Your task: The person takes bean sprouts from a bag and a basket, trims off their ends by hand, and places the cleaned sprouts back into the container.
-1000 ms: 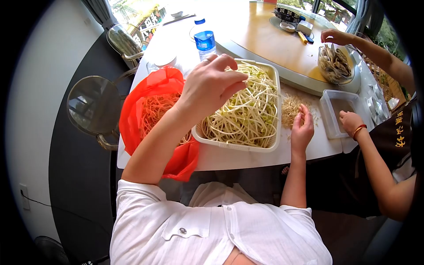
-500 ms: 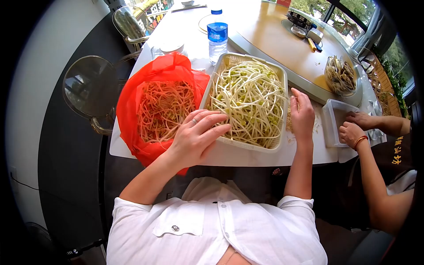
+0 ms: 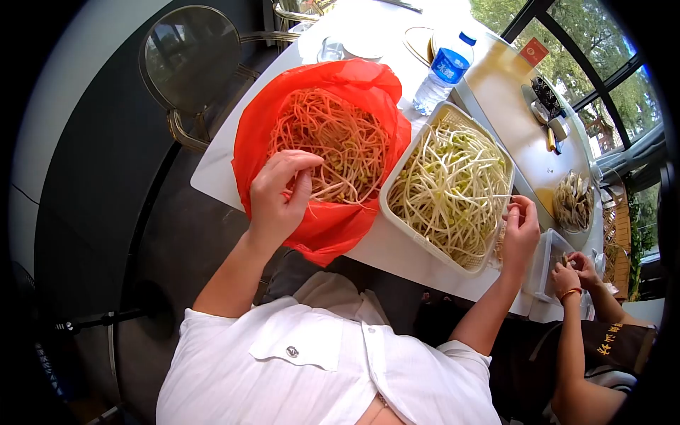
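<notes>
A red plastic bag (image 3: 248, 152) stands with its mouth spread, holding a heap of bean sprouts (image 3: 333, 134) tinted red by the bag. Over its near-left rim is my left hand (image 3: 276, 195), thumb and fingers curved but apart, nothing visible between them. To the right, a cream plastic basket (image 3: 425, 249) is piled with pale bean sprouts (image 3: 453, 188). At the basket's right rim my right hand (image 3: 520, 234) pinches a bean sprout (image 3: 501, 196) that stretches left over the pile.
Behind the basket stands a water bottle (image 3: 445, 71). A round turntable (image 3: 503, 92) carries a tub of dried food (image 3: 572, 202). At right, a co-worker's hands (image 3: 572, 273) work over a clear plastic box (image 3: 549, 263). A chair (image 3: 190, 57) stands at the left.
My left hand has moved from the basket's near-left rim to the red bag. My right hand has closed on a bean sprout. The view has swung and tilted.
</notes>
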{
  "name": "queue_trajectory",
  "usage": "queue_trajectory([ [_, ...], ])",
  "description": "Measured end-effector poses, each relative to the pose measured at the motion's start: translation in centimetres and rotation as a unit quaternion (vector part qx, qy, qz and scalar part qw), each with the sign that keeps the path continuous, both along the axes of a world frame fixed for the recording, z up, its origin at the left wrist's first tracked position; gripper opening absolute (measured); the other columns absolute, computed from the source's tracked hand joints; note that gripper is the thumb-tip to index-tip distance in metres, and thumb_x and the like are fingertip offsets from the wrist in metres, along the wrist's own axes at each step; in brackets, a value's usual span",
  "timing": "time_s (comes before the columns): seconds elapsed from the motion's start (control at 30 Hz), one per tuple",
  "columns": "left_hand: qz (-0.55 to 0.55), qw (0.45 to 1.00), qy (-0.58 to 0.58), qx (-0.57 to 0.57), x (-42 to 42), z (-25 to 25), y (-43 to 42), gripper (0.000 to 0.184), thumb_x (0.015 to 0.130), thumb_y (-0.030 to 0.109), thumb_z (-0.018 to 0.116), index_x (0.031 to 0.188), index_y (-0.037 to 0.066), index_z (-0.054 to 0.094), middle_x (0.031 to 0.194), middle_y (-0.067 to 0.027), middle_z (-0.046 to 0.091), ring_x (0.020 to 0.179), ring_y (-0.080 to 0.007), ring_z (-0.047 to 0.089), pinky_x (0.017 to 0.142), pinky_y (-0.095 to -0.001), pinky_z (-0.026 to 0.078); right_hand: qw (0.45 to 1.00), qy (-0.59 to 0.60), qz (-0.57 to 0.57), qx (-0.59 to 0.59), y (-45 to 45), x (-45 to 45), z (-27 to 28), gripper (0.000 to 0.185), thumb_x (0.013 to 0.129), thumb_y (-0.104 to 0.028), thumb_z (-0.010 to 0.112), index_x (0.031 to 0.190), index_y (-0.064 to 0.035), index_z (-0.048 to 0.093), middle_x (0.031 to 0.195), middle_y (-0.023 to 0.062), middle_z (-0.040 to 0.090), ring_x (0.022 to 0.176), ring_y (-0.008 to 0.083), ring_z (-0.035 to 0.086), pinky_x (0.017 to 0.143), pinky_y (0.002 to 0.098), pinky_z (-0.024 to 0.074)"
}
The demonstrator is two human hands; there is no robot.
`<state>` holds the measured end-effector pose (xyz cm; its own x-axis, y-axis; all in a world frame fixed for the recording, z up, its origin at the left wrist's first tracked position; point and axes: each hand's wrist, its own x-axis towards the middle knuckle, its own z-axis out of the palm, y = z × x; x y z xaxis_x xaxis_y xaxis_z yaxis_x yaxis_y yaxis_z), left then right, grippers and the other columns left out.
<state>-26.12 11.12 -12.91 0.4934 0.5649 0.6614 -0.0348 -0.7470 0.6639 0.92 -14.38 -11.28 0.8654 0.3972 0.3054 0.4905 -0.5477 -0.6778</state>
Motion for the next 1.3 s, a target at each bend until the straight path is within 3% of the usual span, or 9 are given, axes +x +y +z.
queue_trajectory([
  [0.2,0.038,0.98,-0.017,-0.195,-1.4,-1.2,1.3,0.007,0.084,0.001,0.059,0.09,0.0,0.063,0.082,-0.0113,0.064,0.074,-0.0161,0.062,0.068,-0.0246,0.048,0.986,-0.158,-0.041,0.019,2.3,-1.6,4.6,0.019,0.088,-0.017,0.057,0.102,-0.0049,0.062,0.084,0.006,0.064,0.07,0.0122,0.06,0.065,0.0261,0.0481],
  [0.33,0.033,0.987,-0.016,-0.158,-0.6,-1.0,2.3,0.008,0.08,0.009,0.066,0.082,0.002,0.066,0.074,-0.0103,0.065,0.065,-0.019,0.061,0.065,-0.0288,0.047,0.974,-0.165,0.157,0.014,8.3,-6.1,8.3,0.016,0.087,-0.014,0.059,0.097,-0.0033,0.064,0.083,0.0061,0.064,0.069,0.0119,0.061,0.063,0.0254,0.0484],
  [0.4,0.103,0.983,0.153,-0.02,-0.9,0.0,3.0,0.012,0.078,0.016,0.068,0.078,0.005,0.065,0.069,-0.009,0.064,0.061,-0.0216,0.059,0.066,-0.0334,0.045,0.937,-0.184,0.295,-0.041,11.7,-8.1,9.2,0.012,0.084,-0.01,0.061,0.094,-0.0035,0.063,0.081,0.0076,0.064,0.068,0.016,0.062,0.062,0.0273,0.0493],
  [0.67,0.073,0.99,0.12,0.012,-0.8,-2.8,3.2,0.007,0.072,0.003,0.054,0.075,0.007,0.059,0.075,-0.0087,0.059,0.069,-0.0262,0.058,0.068,-0.0394,0.043,0.765,-0.118,0.434,-0.461,25.2,-5.9,1.7,0.022,0.08,-0.017,0.056,0.096,-0.0019,0.06,0.09,0.0187,0.063,0.09,0.0344,0.059,0.079,0.0413,0.0468],
  [0.87,0.042,0.992,0.05,-0.107,-1.2,-3.1,2.3,0.01,0.075,0.011,0.063,0.072,0.004,0.057,0.07,-0.0088,0.056,0.062,-0.028,0.055,0.057,-0.0374,0.043,0.848,-0.175,0.35,-0.358,28.9,-4.4,-0.6,0.039,0.082,-0.027,0.058,0.109,0.0001,0.054,0.102,0.0206,0.062,0.097,0.0348,0.059,0.081,0.0421,0.0477],
  [1.03,0.06,0.993,0.034,-0.091,-1.1,-4.0,2.5,0.013,0.077,0.009,0.067,0.085,0.002,0.06,0.071,-0.0087,0.057,0.058,-0.0213,0.054,0.053,-0.0301,0.044,0.819,-0.061,0.346,-0.453,28.6,-6.8,0.9,0.063,0.074,-0.043,0.067,0.123,-0.0078,0.048,0.109,0.0196,0.06,0.102,0.0329,0.057,0.084,0.0405,0.0454],
  [1.17,0.056,0.989,-0.011,-0.134,-1.0,-4.4,2.6,0.019,0.078,0.005,0.065,0.095,0.002,0.058,0.074,-0.0071,0.058,0.06,-0.0165,0.056,0.055,-0.0279,0.045,0.819,-0.221,0.355,-0.393,28.9,-7.4,-0.2,0.065,0.071,-0.043,0.069,0.122,-0.0073,0.05,0.101,0.0189,0.062,0.097,0.0331,0.059,0.081,0.0411,0.0468],
  [1.23,0.056,0.988,-0.011,-0.141,-1.1,-4.4,2.6,0.018,0.078,0.007,0.065,0.094,0.002,0.058,0.079,-0.0101,0.059,0.066,-0.0217,0.058,0.06,-0.0312,0.047,0.821,-0.311,0.343,-0.334,29.5,-7.7,-0.7,0.063,0.071,-0.043,0.07,0.119,-0.0064,0.052,0.099,0.0184,0.063,0.095,0.0329,0.06,0.08,0.0413,0.0473],
  [1.3,0.058,0.988,-0.011,-0.145,-1.2,-4.4,2.6,0.017,0.078,0.008,0.064,0.093,0.002,0.058,0.083,-0.0131,0.06,0.072,-0.0269,0.06,0.065,-0.0344,0.049,0.807,-0.212,0.396,-0.384,30.3,-7.9,-0.8,0.058,0.071,-0.041,0.071,0.112,-0.004,0.056,0.096,0.0169,0.063,0.092,0.0318,0.061,0.077,0.0409,0.0486],
])
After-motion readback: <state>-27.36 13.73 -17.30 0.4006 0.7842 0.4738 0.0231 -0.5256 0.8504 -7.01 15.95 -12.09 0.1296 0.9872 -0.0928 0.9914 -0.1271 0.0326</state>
